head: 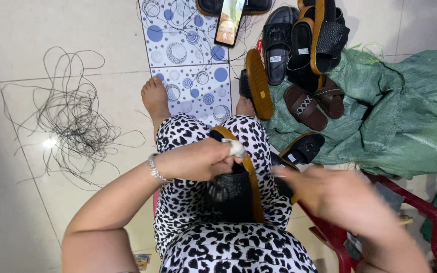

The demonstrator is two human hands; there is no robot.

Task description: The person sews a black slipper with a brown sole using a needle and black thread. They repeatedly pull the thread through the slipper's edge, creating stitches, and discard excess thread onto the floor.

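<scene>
My left hand (201,161) grips a black sandal (234,188) with a tan sole edge, held upright on my lap against the black-and-white spotted trousers. One finger of that hand is wrapped in white tape. A bracelet sits on the left wrist. My right hand (332,194) is blurred with motion to the right of the sandal, fingers apart; I cannot tell whether it holds anything. A second black sandal (303,149) lies just beyond it.
A tangle of thin black cord (74,119) lies on the tiled floor at left. A phone (228,21) leans on a blue-dotted mat (188,55). Several black and brown sandals (299,55) pile on a green sack (405,116). A red stool (421,207) stands at right.
</scene>
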